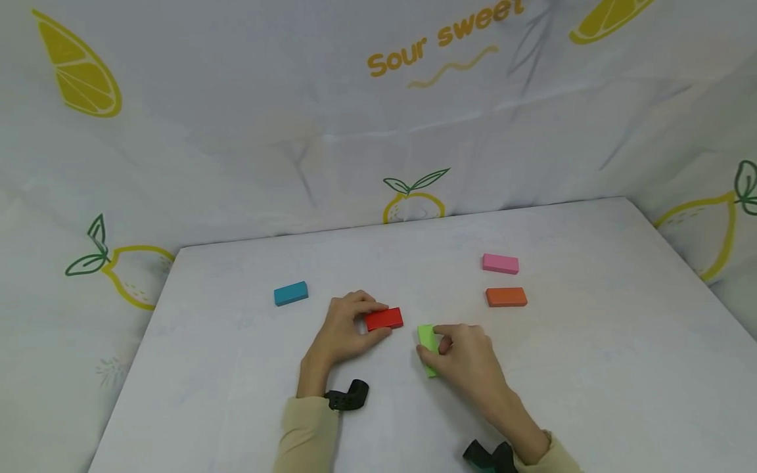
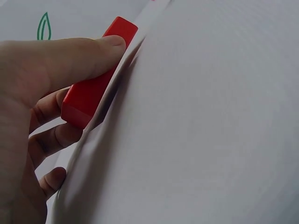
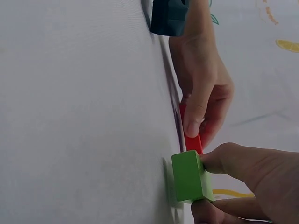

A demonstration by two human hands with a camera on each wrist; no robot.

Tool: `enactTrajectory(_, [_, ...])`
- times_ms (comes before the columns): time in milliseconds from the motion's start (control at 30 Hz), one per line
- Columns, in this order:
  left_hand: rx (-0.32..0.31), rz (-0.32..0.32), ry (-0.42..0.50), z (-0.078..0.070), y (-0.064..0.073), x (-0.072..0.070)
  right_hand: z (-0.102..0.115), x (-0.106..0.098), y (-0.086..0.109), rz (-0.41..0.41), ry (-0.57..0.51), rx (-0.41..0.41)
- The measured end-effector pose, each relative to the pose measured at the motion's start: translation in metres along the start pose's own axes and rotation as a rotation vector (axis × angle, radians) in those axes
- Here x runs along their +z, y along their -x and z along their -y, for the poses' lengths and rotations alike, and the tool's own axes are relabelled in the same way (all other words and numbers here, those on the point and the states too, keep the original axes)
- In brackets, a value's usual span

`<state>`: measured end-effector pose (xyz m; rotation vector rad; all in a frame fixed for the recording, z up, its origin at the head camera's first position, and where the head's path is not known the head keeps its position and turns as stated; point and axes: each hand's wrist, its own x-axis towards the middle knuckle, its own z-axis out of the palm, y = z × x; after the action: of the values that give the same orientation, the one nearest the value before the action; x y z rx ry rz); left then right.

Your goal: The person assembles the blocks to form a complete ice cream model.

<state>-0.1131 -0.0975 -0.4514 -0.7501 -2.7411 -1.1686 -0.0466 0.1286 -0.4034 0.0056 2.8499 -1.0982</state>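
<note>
My left hand (image 1: 345, 328) pinches a red block (image 1: 384, 319) between thumb and fingers, near the middle of the table. In the left wrist view the thumb lies along the near long face of the red block (image 2: 88, 95), with fingertips behind it. To the right, my right hand (image 1: 470, 358) grips a light green block (image 1: 427, 338), its long side pointing toward me. The right wrist view shows thumb and fingers on opposite sides of the green block (image 3: 187, 176), whose end faces the camera. A gap separates the two blocks in the head view.
A blue block (image 1: 291, 293) lies to the left, beyond the left hand. At the right, a pink block (image 1: 500, 264) sits behind an orange block (image 1: 506, 297). The white table (image 1: 207, 368) meets a lemon-print cloth (image 1: 236, 164) at its back edge.
</note>
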Motion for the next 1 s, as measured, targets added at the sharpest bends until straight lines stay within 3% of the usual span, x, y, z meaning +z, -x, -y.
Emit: enactTrajectory(1000, [0.002,0.101,-0.045,-0.015,-0.02,0.015,0.009,0.025,0.005,0.019,-0.009,-0.094])
